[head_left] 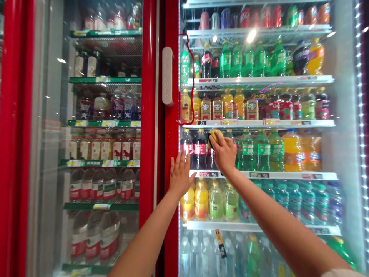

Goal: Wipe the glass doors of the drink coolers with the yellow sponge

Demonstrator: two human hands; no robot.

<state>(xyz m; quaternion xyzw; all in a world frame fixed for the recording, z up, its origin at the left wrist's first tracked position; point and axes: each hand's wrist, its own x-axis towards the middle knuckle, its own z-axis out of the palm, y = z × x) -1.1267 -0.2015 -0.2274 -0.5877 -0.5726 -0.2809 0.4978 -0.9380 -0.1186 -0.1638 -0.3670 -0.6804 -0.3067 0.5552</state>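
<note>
My right hand (225, 153) is closed around a small yellow and black sponge (213, 136) against the glass door (268, 246) of a drinks fridge, in front of the shelf of cola bottles. Part of the sponge is hidden by my fingers. Lower and to the left, my left hand (180, 175) lies flat with its fingers spread, over the edge where the red door frame (172, 142) meets the glass. It holds nothing. Both forearms reach in from below.
Behind the glass stand shelves of bottles, with cans (245, 17) at the top. A white handle (167, 77) sticks out of the red frame. A tilted price tag (220, 243) shows low down. Another fridge (100, 142) with bottled drinks stands at left.
</note>
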